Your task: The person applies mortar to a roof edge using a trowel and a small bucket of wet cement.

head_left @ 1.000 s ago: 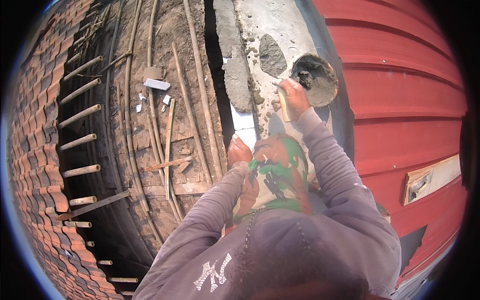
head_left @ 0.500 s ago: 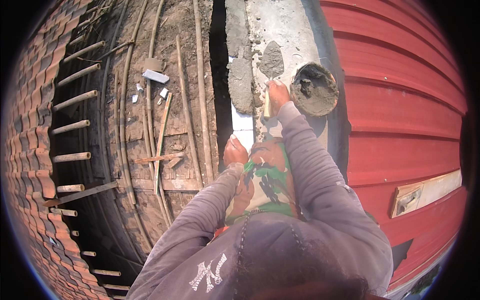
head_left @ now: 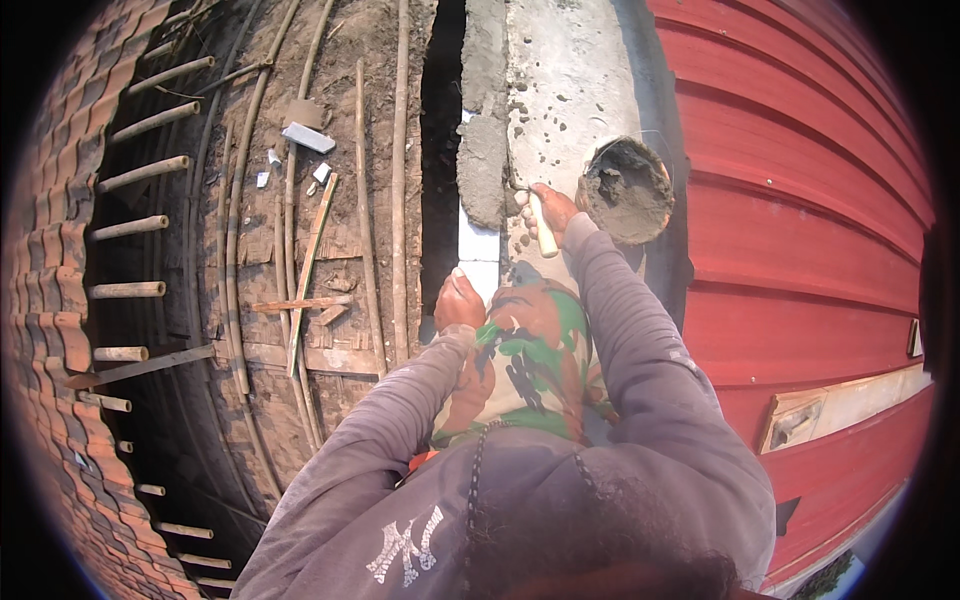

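My right hand (head_left: 556,212) is closed round the pale handle of a trowel (head_left: 547,240). The blade, seen broad and covered with mortar before, is turned so that hardly any of it shows. Just left of it runs a narrow row of white blocks (head_left: 479,245), its far part coated with grey mortar (head_left: 483,160). At the near left edge of the row my left hand (head_left: 460,303) grips the block, thumb on top and fingers curled largely out of sight. A bucket of wet mortar (head_left: 626,190) stands right beside my right wrist.
A dark gap (head_left: 441,150) runs along the blocks' left side. Beyond it lie bamboo poles (head_left: 400,180), wood strips and a broken block piece (head_left: 308,138). Clay roof tiles (head_left: 45,300) are far left; red metal roofing (head_left: 800,240) is on the right, with a board (head_left: 850,405).
My right hand has drawn slightly nearer and turned the trowel, whose mortar-laden blade no longer shows. My left hand keeps to the block edge. The view has shifted slightly.
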Motion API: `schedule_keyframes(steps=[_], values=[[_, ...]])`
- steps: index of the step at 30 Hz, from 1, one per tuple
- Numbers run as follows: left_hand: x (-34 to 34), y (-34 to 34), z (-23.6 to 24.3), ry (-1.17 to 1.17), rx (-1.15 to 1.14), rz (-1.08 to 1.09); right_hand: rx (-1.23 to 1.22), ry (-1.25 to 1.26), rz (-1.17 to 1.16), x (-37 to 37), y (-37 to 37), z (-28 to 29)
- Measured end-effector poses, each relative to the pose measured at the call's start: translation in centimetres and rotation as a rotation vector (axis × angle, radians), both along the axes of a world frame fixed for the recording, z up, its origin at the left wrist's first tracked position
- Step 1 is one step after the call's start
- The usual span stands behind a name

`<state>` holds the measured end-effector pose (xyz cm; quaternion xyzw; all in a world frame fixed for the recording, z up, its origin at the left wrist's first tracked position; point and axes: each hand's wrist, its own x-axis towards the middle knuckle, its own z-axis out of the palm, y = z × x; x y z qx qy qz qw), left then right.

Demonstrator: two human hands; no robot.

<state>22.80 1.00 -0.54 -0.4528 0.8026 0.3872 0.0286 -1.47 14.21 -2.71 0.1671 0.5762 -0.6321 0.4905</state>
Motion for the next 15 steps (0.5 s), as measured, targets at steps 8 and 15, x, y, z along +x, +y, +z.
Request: schedule_keyframes(steps=[8, 15], values=[[0.7, -0.4, -2.7, 0.031, -0.012, -0.002, 0.219, 0.321, 0.057, 9.0, 10.9, 6.2], [0.2, -0.1, -1.7, -0.053, -0.007, -0.016, 1.364, 0.720, 0.461, 0.8, 20.0, 8.4]])
